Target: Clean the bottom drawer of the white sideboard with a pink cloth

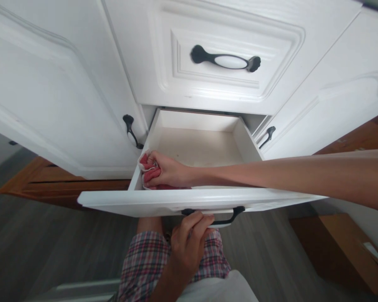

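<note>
Cloth [149, 172], red, bunched: I see it clenched in the right hand [168, 171], fingers curled tight around it, pressed into the drawer [198, 147] at its front left corner, against the side wall. Left hand [189, 239]: fingers hooked over the black handle [222, 218] from below, steadying the drawer front. My judgement: keep the handle braced, hold the cloth flat under the fingertips and sweep from the corner across the bare floor. Beyond: closed upper drawer, white doors either side.

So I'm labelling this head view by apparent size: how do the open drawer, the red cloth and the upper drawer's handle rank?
1. Open drawer, by far the largest.
2. Upper drawer's handle.
3. Red cloth, bunched in the right hand and partly hidden, so its rank below the handle is unsure.
</note>
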Demonstrator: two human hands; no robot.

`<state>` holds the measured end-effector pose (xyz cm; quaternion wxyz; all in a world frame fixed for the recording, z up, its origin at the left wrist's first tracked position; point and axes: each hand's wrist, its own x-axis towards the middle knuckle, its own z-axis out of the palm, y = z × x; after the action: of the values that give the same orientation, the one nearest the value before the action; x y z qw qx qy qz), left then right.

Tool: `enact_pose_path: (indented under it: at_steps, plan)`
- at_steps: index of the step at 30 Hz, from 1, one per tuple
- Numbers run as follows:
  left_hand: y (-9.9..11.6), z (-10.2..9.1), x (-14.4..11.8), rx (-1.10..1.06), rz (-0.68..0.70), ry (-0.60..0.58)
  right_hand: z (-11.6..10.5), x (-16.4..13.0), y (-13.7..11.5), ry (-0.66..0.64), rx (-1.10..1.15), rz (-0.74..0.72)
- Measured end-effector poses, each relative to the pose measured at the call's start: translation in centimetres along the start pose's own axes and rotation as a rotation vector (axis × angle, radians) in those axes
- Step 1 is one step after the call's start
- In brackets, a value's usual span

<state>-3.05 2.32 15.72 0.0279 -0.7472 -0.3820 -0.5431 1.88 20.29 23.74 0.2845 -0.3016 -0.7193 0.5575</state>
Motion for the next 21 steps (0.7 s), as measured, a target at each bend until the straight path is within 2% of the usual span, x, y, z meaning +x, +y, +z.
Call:
enact_pose_path:
  at_steps: [3,6,10,15,18,21]
  plan:
    - [0.5,0.1,0.3,-0.004,-0.028,0.022,-0.4,0.3,0.6,0.025,-0.123,-0.044]
    - [0.9,0.0,0.6,-0.022,-0.045,0.020,-1.8,1.7,1.2,0.092,-0.292,-0.070]
    - [1.0,-0.4,0.5,-0.051,-0.046,-0.031,-4.8,5.8,2.1,0.229,-0.514,-0.018]
    - [0.8,-0.6,0.1,-0.065,-0.045,-0.063,-8.5,10.8,3.4,0.354,-0.649,0.053]
    - [0.7,-0.5,0.2,-0.056,-0.050,-0.058,-9.5,12.0,3.9,0.367,-0.757,0.047]
    - [0.8,-0.7,0.6,-0.048,-0.042,-0.038,-9.6,11.6,3.7,0.325,-0.796,0.009]
